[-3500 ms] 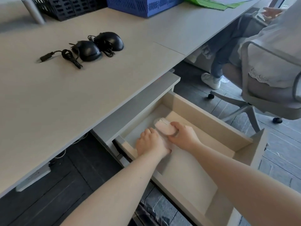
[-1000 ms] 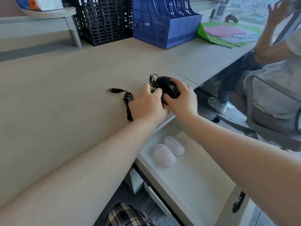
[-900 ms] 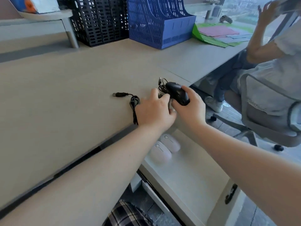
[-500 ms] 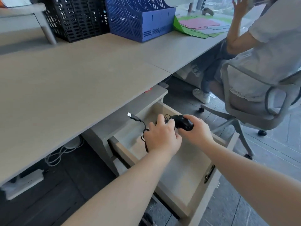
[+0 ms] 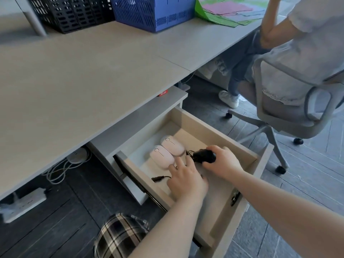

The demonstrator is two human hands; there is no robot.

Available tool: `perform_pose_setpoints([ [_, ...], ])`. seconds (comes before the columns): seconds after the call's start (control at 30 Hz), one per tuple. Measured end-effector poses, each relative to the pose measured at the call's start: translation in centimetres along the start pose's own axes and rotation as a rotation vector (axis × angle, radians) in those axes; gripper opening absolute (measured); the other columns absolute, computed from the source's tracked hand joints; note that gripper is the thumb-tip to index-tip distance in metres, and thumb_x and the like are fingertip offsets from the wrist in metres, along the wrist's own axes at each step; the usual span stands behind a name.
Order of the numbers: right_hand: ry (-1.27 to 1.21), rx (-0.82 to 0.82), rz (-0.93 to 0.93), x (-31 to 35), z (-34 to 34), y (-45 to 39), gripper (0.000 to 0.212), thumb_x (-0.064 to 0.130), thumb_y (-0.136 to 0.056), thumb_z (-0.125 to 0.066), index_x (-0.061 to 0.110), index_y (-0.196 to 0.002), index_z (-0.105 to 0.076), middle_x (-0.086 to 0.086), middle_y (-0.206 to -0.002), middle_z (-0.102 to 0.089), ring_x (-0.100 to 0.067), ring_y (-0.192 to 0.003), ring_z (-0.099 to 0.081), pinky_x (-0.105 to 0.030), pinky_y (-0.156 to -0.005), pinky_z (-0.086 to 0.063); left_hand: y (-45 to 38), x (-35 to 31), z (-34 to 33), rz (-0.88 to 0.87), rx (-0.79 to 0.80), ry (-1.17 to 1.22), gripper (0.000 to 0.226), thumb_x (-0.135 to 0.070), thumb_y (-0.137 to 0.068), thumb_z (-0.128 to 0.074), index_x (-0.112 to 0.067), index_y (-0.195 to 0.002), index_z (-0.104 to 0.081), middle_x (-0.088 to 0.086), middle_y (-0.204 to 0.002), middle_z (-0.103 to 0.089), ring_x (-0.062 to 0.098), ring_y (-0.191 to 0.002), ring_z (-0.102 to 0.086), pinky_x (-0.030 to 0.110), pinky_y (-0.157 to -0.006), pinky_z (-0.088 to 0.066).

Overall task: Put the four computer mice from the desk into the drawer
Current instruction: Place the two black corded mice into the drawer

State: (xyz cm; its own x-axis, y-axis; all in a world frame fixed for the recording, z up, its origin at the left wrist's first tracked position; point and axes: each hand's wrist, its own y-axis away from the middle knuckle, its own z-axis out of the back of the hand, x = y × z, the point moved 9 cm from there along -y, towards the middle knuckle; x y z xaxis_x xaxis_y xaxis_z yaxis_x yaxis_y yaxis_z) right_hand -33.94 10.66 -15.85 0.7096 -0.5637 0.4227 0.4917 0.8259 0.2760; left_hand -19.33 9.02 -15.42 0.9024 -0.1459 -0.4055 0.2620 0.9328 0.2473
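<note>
Head view showed the right hand [image 5: 221, 162] clamped on the black mouse [image 5: 204, 156], low inside the drawer [image 5: 214, 131] just right of two pink mice [image 5: 167, 151], while the left hand [image 5: 186, 180] lay nearer them, its grip hidden.

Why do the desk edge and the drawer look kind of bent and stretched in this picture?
Head view: the wide-angle lens stretches the picture towards its borders, so the desk edge slants and the drawer looks skewed; the forearms balloon near the bottom. The daylight is soft and even, with no harsh glare. The black mouse in the right hand looks slightly soft, while the two pink mice look sharper.
</note>
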Motion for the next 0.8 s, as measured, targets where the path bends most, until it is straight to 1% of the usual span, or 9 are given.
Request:
perform_pose_setpoints([
  [0.07, 0.033, 0.031, -0.010, 0.0, -0.6, 0.0, 0.056, 0.034, -0.075, -0.068, 0.026, -0.126, -0.047, -0.011, -0.113, -0.051, -0.032, -0.101, -0.058, -0.039, -0.087, -0.053, -0.2, 0.5, -0.6, 0.054, 0.003, 0.028, 0.049, -0.038, -0.080, -0.058, -0.023, -0.123, -0.040, 0.004, -0.125, -0.039, 0.028, -0.115, -0.038, 0.038, -0.073, -0.047],
  [0.17, 0.089, 0.063, -0.002, 0.4, -1.4, -0.1, 0.053, 0.031, -0.075, -0.066, 0.022, -0.122, -0.044, -0.012, -0.114, -0.046, -0.036, -0.096, -0.059, -0.041, -0.081, -0.055, -0.3, 1.5, -1.9, 0.162, 0.030, 0.087, 0.061, -0.040, -0.082, -0.059, -0.026, -0.134, -0.030, 0.003, -0.133, -0.032, 0.027, -0.121, -0.032, 0.042, -0.079, -0.048],
  [0.23, 0.115, 0.091, 0.006, 0.4, -2.0, -0.1, 0.056, 0.029, -0.075, -0.066, 0.022, -0.124, -0.041, -0.013, -0.115, -0.044, -0.037, -0.096, -0.058, -0.040, -0.078, -0.055, -0.2, 2.0, -2.7, 0.195, 0.045, 0.090, 0.070, -0.046, -0.083, -0.059, -0.025, -0.140, -0.023, 0.003, -0.135, -0.029, 0.027, -0.120, -0.032, 0.043, -0.079, -0.047],
  [0.3, 0.121, 0.112, 0.010, 0.2, -2.5, -0.1, 0.060, 0.028, -0.074, -0.067, 0.024, -0.127, -0.038, -0.013, -0.118, -0.042, -0.038, -0.097, -0.058, -0.041, -0.079, -0.055, -0.3, 2.2, -3.1, 0.196, 0.046, 0.072, 0.075, -0.051, -0.083, -0.058, -0.024, -0.142, -0.021, 0.003, -0.136, -0.028, 0.028, -0.119, -0.032, 0.041, -0.078, -0.048],
  [0.4, 0.135, 0.144, 0.021, 0.2, -3.0, -0.3, 0.067, 0.029, -0.074, -0.067, 0.026, -0.132, -0.035, -0.014, -0.120, -0.041, -0.039, -0.099, -0.059, -0.042, -0.081, -0.056, -0.8, 2.7, -3.2, 0.212, 0.042, 0.079, 0.075, -0.052, -0.083, -0.058, -0.022, -0.142, -0.022, 0.004, -0.137, -0.027, 0.028, -0.119, -0.033, 0.039, -0.077, -0.049],
  [0.53, 0.160, 0.201, 0.024, 0.1, -3.8, -0.4, 0.072, 0.035, -0.075, -0.068, 0.030, -0.136, -0.031, -0.014, -0.122, -0.041, -0.038, -0.104, -0.058, -0.043, -0.084, -0.055, -1.3, 3.0, -3.5, 0.207, 0.052, 0.106, 0.070, -0.048, -0.085, -0.059, -0.015, -0.138, -0.029, 0.008, -0.137, -0.029, 0.031, -0.118, -0.038, 0.037, -0.092, -0.044],
  [0.57, 0.170, 0.219, 0.023, 0.0, -4.0, -0.4, 0.073, 0.036, -0.074, -0.068, 0.031, -0.137, -0.030, -0.015, -0.123, -0.041, -0.039, -0.105, -0.058, -0.043, -0.086, -0.055, -1.3, 3.1, -3.6, 0.210, 0.052, 0.127, 0.069, -0.047, -0.085, -0.060, -0.013, -0.137, -0.030, 0.009, -0.136, -0.030, 0.032, -0.117, -0.040, 0.038, -0.094, -0.044],
  [0.67, 0.220, 0.241, 0.032, -0.1, -4.3, -0.3, 0.075, 0.040, -0.074, -0.067, 0.029, -0.138, -0.029, -0.015, -0.123, -0.041, -0.039, -0.103, -0.060, -0.042, -0.086, -0.055, -1.3, 3.2, -3.8, 0.227, 0.066, 0.180, 0.066, -0.044, -0.083, -0.063, -0.010, -0.132, -0.034, 0.012, -0.133, -0.033, 0.034, -0.115, -0.048, 0.040, -0.093, -0.046],
  [0.8, 0.275, 0.253, 0.079, 0.3, -4.6, -0.2, 0.068, 0.037, -0.075, -0.064, 0.022, -0.134, -0.033, -0.016, -0.120, -0.042, -0.040, -0.101, -0.059, -0.041, -0.082, -0.054, -1.3, 3.2, -4.0, 0.238, 0.105, 0.234, 0.068, -0.046, -0.080, -0.066, -0.009, -0.129, -0.036, 0.013, -0.133, -0.033, 0.035, -0.113, -0.054, 0.040, -0.090, -0.048],
])
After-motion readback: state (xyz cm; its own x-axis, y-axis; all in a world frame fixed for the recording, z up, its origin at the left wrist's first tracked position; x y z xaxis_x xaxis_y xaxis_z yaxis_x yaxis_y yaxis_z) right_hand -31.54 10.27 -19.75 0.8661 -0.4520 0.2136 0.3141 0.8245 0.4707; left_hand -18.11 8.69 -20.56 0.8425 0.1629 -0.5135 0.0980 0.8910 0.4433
